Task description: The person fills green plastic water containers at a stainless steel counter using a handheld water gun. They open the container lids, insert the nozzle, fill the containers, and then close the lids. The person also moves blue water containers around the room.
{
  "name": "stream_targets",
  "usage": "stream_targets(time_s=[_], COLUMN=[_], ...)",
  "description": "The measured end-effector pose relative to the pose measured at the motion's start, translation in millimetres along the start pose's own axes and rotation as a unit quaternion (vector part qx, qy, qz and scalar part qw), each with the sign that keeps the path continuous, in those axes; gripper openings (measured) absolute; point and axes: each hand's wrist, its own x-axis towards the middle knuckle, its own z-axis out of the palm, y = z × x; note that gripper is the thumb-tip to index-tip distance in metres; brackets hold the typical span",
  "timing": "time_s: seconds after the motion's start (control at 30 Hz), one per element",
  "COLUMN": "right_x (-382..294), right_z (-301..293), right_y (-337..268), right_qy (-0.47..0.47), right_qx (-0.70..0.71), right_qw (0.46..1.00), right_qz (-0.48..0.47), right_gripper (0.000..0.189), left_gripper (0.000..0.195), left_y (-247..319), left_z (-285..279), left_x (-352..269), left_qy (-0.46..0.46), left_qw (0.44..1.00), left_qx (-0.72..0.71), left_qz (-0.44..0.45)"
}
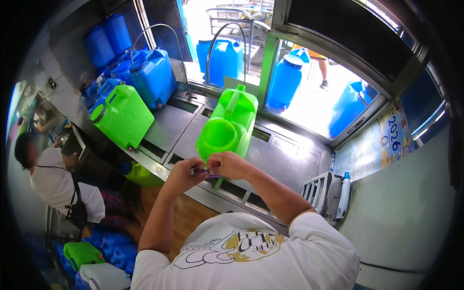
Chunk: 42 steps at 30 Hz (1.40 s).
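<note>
A green plastic water container [235, 119] stands on the steel counter before me, its wide round mouth uncovered and facing up. At its near edge my left hand [188, 174] and my right hand [226, 165] meet, fingertips pinched together. Between them shows a small purple item [214, 176], mostly hidden by the fingers; what it is, I cannot tell. A thin dark strand seems to run between the fingertips. Left of these, a second green container [123, 117] with a dark-rimmed lid and a small tap stands on the counter.
Blue water containers [154, 78] crowd the counter's far left, under curved metal pipes [177, 40]. More stand outside the window, one a tall blue container [286, 81]. A metal rack [315, 190] is at right. Another person [54, 174] stands at left, above containers on the floor [85, 255].
</note>
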Motion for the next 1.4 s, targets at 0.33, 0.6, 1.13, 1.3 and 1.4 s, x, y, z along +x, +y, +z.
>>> stream_targets(time_s=[0.33,0.6,1.13,1.3,1.4], right_x=[3,-9,-26,-24,-26], right_z=[-5,-28,-52,-50,-49], right_y=[34,41,50,49,45], right_qy=[0.102,0.085,-0.04,-0.013,-0.013], right_qx=[0.274,0.268,0.324,0.265,0.229], right_qw=[0.956,0.958,0.944,0.961,0.968], right_qz=[-0.03,-0.064,-0.049,-0.075,-0.102], right_gripper=[0.016,0.015,0.014,0.014,0.014], left_gripper=[0.015,0.011,0.007,0.007,0.009], left_y=[0,4,11,6,1], left_z=[26,39,59,64,67], left_x=[20,31,20,14,13], left_qy=[0.069,0.087,0.078,0.057,0.058], left_qw=[0.974,0.977,0.986,0.964,0.966], left_qx=[-0.182,-0.174,-0.124,-0.216,-0.22], left_qz=[-0.114,-0.091,-0.082,-0.145,-0.121])
